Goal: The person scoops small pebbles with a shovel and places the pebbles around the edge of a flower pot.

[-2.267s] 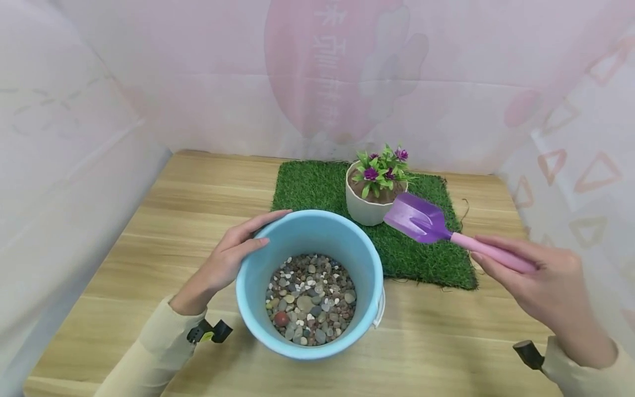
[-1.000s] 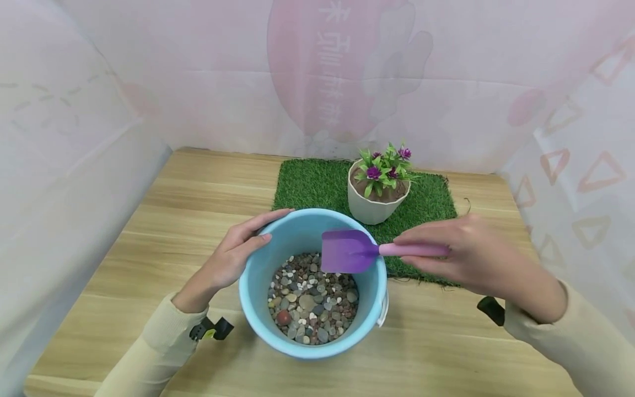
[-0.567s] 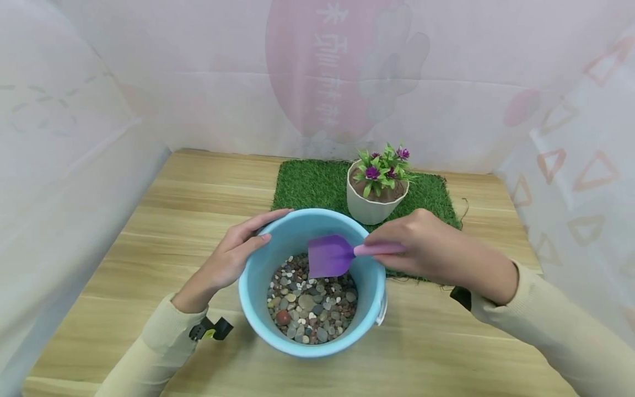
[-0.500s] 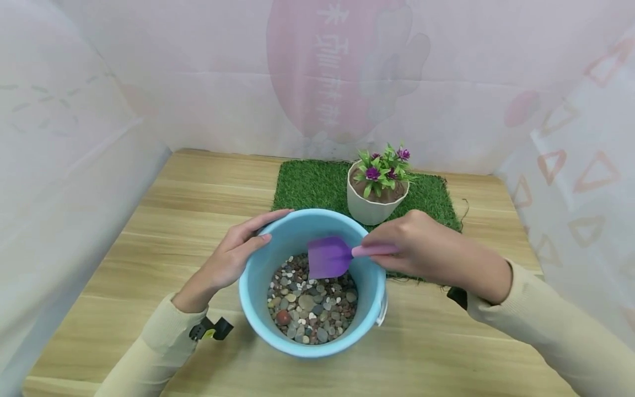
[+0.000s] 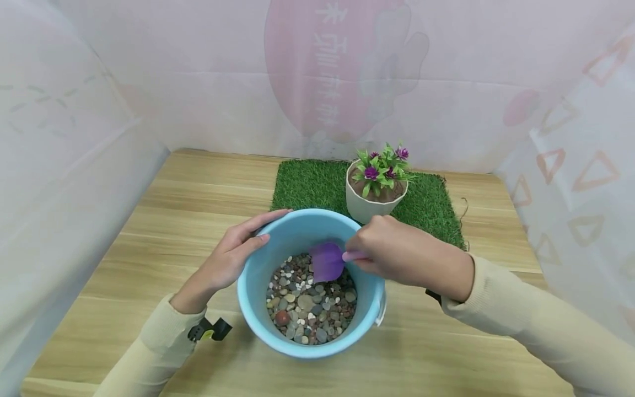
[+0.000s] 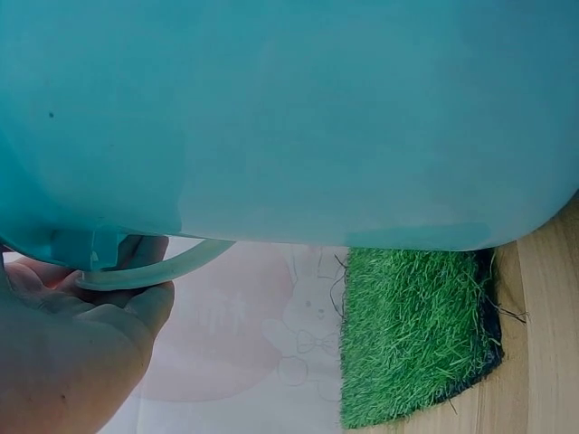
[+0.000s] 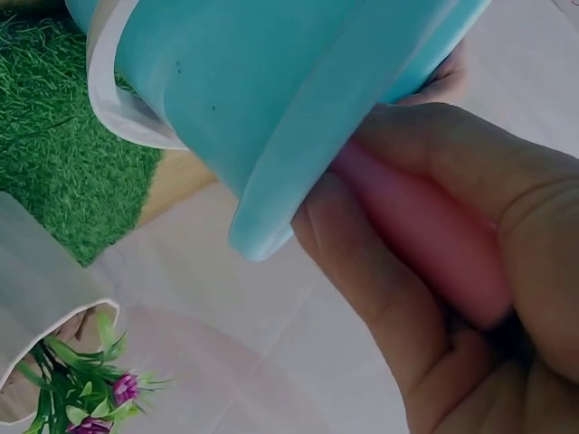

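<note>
A light blue bucket (image 5: 307, 352) stands upright on the wooden table, with pebbles (image 5: 307, 309) of mixed colours covering its bottom. My left hand (image 5: 228, 256) holds its left rim, thumb over the edge and fingers along the outside; in the left wrist view the hand (image 6: 81, 353) is beside the white bail handle (image 6: 172, 269). My right hand (image 5: 404, 251) grips the pink handle of a purple trowel (image 5: 327, 263) over the bucket's right rim. The blade is inside, near the pebbles at the back; I cannot tell whether it touches them. In the right wrist view, fingers and thumb wrap the pink handle (image 7: 434, 244).
Behind the bucket lies a green artificial grass mat (image 5: 310, 182). On it stands a white pot (image 5: 364, 207) with a purple-flowered plant (image 5: 382, 171), close to my right hand. Pale printed cloth walls (image 5: 223, 110) enclose the table's back and sides.
My right hand has brought the trowel left from beside the flower pot into the bucket, and the blade has gone lower. The left hand and bucket stay almost where they were.
</note>
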`<action>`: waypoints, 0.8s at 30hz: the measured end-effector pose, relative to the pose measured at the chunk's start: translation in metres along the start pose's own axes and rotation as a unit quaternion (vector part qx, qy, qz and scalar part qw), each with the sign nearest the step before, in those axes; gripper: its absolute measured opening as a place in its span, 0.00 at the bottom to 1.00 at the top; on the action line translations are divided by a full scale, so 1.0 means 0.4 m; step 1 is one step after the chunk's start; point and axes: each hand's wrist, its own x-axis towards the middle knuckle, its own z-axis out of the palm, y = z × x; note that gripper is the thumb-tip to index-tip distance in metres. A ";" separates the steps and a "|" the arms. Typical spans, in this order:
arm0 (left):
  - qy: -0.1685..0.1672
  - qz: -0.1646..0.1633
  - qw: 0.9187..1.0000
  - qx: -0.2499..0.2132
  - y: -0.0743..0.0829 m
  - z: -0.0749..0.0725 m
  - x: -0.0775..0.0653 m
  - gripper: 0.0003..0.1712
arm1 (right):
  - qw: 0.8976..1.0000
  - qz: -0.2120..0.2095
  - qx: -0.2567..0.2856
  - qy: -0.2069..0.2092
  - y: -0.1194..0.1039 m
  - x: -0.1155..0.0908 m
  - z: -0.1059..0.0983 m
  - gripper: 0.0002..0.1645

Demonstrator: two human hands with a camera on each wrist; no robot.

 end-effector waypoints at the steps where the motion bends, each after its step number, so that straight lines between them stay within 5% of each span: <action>1: 0.000 0.000 1.000 0.000 0.000 0.000 0.000 0.28 | 1.000 0.002 -0.008 -0.002 -0.002 0.002 0.000 0.15; 10: 0.003 -0.002 1.000 0.000 0.001 -0.002 -0.001 0.28 | 0.999 0.022 -0.046 -0.012 -0.017 0.019 -0.001 0.22; 17: 0.002 0.002 1.000 -0.008 -0.003 0.000 0.001 0.28 | 0.996 0.054 -0.052 -0.045 -0.022 0.035 0.006 0.18; 24: 0.002 0.008 1.000 -0.006 -0.008 0.001 0.002 0.28 | 0.999 0.022 -0.026 -0.019 -0.003 0.033 0.040 0.16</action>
